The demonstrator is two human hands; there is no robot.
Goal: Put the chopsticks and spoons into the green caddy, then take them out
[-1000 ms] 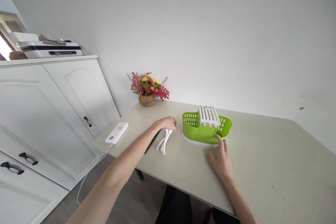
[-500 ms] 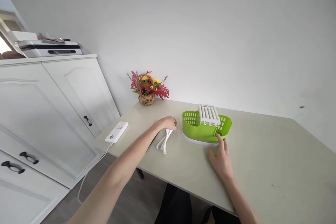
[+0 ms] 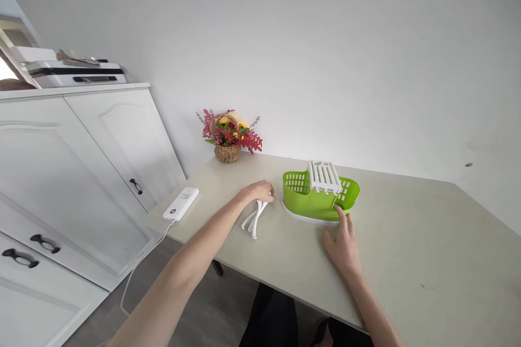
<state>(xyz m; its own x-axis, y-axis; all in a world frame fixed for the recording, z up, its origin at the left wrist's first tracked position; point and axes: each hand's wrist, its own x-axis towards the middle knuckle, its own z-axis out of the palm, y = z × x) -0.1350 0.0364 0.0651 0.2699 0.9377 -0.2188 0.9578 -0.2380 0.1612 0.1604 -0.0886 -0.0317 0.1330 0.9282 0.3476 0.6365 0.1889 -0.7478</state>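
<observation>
My left hand point(image 3: 262, 191) is closed around the upper ends of several slender white curved pieces point(image 3: 254, 219). Their lower ends fan out over the table; the gripped ends are hidden, so their exact kind is unclear. Right of it stands a green plastic basket point(image 3: 303, 203) with slotted walls and a white base. A white slatted rack point(image 3: 324, 176) with small hooks along its front sits across the basket's middle. My right hand point(image 3: 344, 244) is open, its fingertips touching the basket's front right side near the rim and its thumb held apart below.
The pale table point(image 3: 391, 249) runs along the wall. A wicker basket of artificial flowers point(image 3: 228, 153) stands at the back left. Near the left edge lies a white power bank point(image 3: 182, 204), its cable point(image 3: 138, 265) hanging off the table. White cabinets point(image 3: 81, 173) stand left.
Almost nothing differs. The lower ends of the white pieces have shifted very slightly left; both hands and the green basket stay in place.
</observation>
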